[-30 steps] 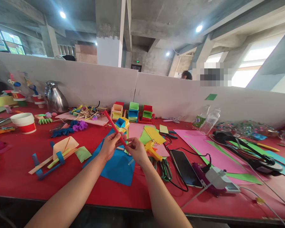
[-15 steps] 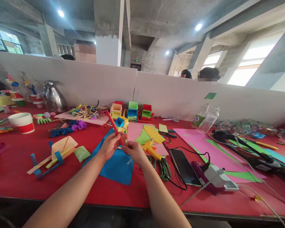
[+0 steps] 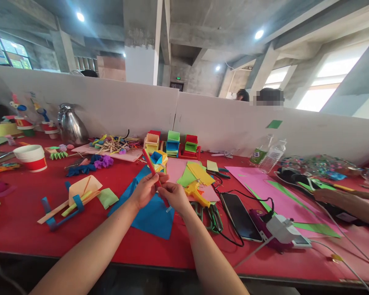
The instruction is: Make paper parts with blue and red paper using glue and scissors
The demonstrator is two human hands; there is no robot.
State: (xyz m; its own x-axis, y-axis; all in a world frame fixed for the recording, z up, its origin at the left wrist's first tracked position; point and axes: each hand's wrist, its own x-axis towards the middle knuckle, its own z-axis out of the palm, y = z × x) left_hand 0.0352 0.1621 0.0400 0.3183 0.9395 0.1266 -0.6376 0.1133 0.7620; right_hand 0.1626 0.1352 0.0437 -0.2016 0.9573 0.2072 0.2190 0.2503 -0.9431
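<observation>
A narrow red paper strip (image 3: 148,159), folded or rolled, slants up and to the left between my hands. My left hand (image 3: 146,189) is closed around its middle. Lower down, my right hand (image 3: 174,195) pinches it between thumb and fingers, close to my left hand. Beneath both hands lies a blue paper sheet (image 3: 153,221). Just behind the strip stands a yellow and blue folded paper piece (image 3: 159,159). A yellow glue gun (image 3: 197,193) rests to the right of my right hand.
Left lie a paper-and-stick model (image 3: 84,190) and paper cups (image 3: 30,157). Right are a phone (image 3: 241,216), a power strip with a charger (image 3: 279,227) and trailing cables. Folded paper boxes (image 3: 173,143) line the back. Another person's arm (image 3: 344,203) reaches in at the right.
Another person's arms have come in from the right, over the black strapped item. My hands still grip the red strip, which has tilted slightly. The whole view has shifted a little.
</observation>
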